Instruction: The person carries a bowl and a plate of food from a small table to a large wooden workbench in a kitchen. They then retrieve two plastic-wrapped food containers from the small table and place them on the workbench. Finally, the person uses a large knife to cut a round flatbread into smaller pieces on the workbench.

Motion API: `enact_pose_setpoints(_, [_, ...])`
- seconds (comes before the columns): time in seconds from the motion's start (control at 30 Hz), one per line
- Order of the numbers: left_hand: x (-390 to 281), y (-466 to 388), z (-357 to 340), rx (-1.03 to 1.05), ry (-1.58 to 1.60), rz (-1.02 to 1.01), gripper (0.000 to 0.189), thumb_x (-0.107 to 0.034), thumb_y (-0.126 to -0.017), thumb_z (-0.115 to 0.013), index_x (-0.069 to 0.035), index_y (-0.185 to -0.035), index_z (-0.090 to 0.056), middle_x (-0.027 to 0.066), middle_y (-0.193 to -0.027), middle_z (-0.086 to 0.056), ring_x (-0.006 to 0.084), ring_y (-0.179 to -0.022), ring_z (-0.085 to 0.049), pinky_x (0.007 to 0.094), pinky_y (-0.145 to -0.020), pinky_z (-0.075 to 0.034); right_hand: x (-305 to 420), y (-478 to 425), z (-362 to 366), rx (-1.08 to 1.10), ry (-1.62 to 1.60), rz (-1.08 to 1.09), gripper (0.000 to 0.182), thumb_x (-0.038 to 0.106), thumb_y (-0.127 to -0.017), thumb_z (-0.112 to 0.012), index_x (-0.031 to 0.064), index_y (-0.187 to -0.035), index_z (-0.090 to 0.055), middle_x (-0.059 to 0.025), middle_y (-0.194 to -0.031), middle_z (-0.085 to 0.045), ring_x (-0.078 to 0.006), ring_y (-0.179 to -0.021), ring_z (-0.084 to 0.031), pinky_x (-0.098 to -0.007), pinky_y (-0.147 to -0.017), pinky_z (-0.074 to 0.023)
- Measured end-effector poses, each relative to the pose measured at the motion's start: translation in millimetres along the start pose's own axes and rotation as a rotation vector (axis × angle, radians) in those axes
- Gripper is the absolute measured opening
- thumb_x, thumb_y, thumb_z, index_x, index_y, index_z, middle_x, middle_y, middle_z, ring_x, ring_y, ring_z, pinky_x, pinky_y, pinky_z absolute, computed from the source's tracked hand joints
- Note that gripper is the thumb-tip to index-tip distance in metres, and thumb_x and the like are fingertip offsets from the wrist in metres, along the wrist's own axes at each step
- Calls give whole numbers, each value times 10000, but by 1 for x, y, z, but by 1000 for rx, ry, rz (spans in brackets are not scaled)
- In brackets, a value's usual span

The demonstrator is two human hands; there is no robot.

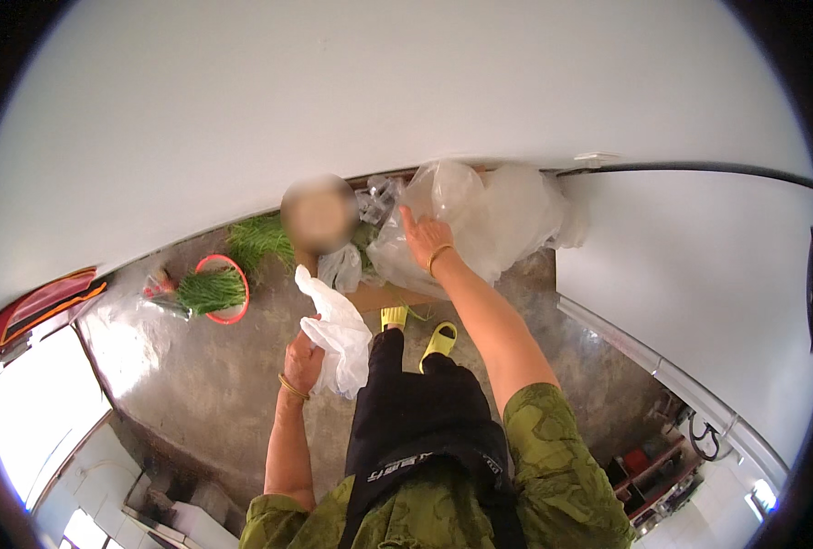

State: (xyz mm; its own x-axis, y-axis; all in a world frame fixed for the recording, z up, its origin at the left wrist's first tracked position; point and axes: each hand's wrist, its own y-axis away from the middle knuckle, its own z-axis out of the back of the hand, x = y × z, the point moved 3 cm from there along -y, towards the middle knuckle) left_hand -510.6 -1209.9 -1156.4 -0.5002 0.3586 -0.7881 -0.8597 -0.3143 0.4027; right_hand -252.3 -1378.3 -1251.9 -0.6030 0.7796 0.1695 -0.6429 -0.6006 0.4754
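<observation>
Crumpled white plastic bag hangs from my left hand, which is closed around its edge, low in front of my left side. My right hand reaches forward over a large heap of translucent plastic bags by the wall. Its index finger points outward and the other fingers are curled; whether it touches or grips the plastic cannot be told. A smaller clear bag lies left of the heap, on or beside a cardboard surface.
Long green leafy vegetables lie by the wall. More greens fill a red-rimmed basket on the floor at left. A blurred round area hides part of the wall's foot. A white cabinet or panel stands at right.
</observation>
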Motion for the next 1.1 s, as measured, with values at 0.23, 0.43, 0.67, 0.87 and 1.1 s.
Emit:
enact_pose_setpoints(0.23, [-43, -43, -12, 100, -481, -51, 387, -7, -718, -442, 0, -1104, -467, 232, -1001, -553, 419, -857, -534, 443, -720, -459, -50, 81, 16, -5, 72, 159, 66, 88, -725, -575, 76, -726, -640, -106, -808, -623, -259, -771, -618, -372, -629, -481])
enact_pose_setpoints(0.43, [2, -110, -90, 243, -316, -219, 411, 31, -681, -498, -39, -1085, -506, 176, -1117, -518, 333, -974, -541, 375, -811, -443, -135, 191, 37, -169, 150, 131, 47, 87, -701, -561, 72, -696, -605, -95, -786, -530, -253, -718, -567, -392, -651, -437])
enact_pose_setpoints(0.67, [-47, -150, -200, 603, -57, -225, 264, 13, -663, -480, -38, -868, -638, 200, -1253, -395, 356, -997, -511, 375, -896, -422, -157, 252, 26, -186, 23, 226, 324, 69, -742, -538, 68, -1064, -515, -100, -752, -500, -259, -669, -552, -383, -625, -441])
enact_pose_setpoints(0.87, [-120, -52, -264, 849, -763, -932, 148, -122, -743, -534, -47, -843, -614, 174, -1163, -476, 284, -992, -500, 363, -781, -486, -141, 227, 42, -39, -104, 196, 423, 56, -766, -515, 62, -1182, -443, -122, -728, -548, -293, -598, -582, -404, -569, -486])
enact_pose_setpoints(1.1, [-114, -78, -193, 631, -1065, -353, 202, -121, -785, -468, -22, -863, -626, 225, -1076, -515, 341, -744, -620, 443, -686, -499, -169, 223, -16, 113, -17, 95, 121, 92, -768, -513, 14, -817, -591, -166, -755, -614, -299, -714, -628, -396, -628, -507])
